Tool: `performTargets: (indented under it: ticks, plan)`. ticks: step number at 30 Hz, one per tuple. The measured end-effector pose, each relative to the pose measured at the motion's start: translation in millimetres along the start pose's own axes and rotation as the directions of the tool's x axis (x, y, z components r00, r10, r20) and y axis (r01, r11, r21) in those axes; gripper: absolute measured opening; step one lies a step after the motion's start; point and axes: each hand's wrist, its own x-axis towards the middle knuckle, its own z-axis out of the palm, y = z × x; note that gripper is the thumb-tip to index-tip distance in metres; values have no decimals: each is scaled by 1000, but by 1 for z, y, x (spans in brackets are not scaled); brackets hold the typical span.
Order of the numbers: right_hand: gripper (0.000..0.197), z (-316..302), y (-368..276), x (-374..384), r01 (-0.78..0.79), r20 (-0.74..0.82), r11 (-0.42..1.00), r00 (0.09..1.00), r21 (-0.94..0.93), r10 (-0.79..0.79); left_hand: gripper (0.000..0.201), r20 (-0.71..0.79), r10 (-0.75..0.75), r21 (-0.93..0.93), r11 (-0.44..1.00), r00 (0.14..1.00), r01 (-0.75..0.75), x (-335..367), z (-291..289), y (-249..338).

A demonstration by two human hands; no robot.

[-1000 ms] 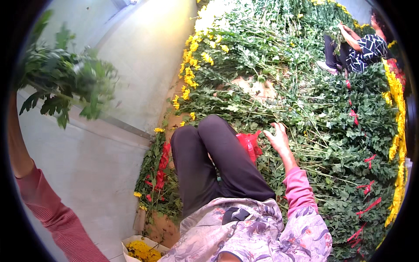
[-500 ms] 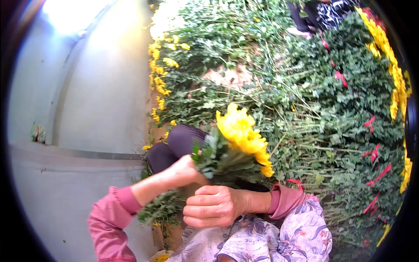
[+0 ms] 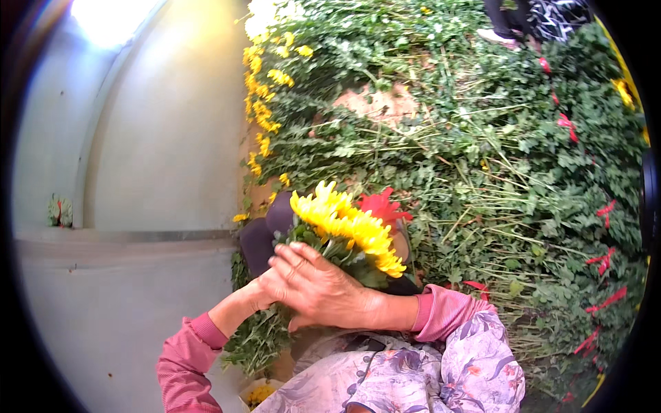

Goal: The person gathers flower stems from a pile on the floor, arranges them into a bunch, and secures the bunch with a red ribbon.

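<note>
A bunch of yellow chrysanthemums [image 3: 351, 227] with green leaves is in front of my body, its blooms tilted up and to the right. My left hand [image 3: 263, 292] is closed round the stems below the blooms, its fingers mostly hidden. Across it lies my right hand [image 3: 320, 289], fingers stretched out over the left hand and the leaves just under the flowers, thumb pointing down. Behind the blooms shows a bright red, ribbon-like piece [image 3: 385, 208], partly covered by the petals.
Cut chrysanthemum stems [image 3: 454, 151] lie in thick rows ahead and to the right, with red ties [image 3: 604, 260] round bunches at the right. Loose yellow blooms [image 3: 263, 113] line the left edge beside a pale wall [image 3: 165, 131]. Another person's dark-clothed leg [image 3: 506, 19] is at the far right.
My right hand has gone from curled fingers to outstretched ones, moving up and left over my left hand. The bunch has shifted left and lower, and the red piece has come into sight behind it.
</note>
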Motion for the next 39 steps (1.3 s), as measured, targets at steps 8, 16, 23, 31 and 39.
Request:
performTargets:
  ticks: [8,16,23,31,39]
  plan:
    - [101,36,26,19,-106,58,994,993,8,105,98,-485,251,532,845,838,55,-59,27,4]
    - [96,-25,37,29,172,-130,768,985,616,-116,101,-570,356,657,739,741,150,-28,66,-17]
    - [102,-23,186,4,-197,-89,703,934,683,347,111,-454,464,714,701,760,-1,-32,40,-16]
    - [111,9,169,5,-244,182,411,966,878,184,87,-285,510,668,713,811,-214,-25,12,-4]
    - [105,19,179,-10,-278,236,155,940,948,245,90,-370,406,568,811,836,-143,-6,12,2]
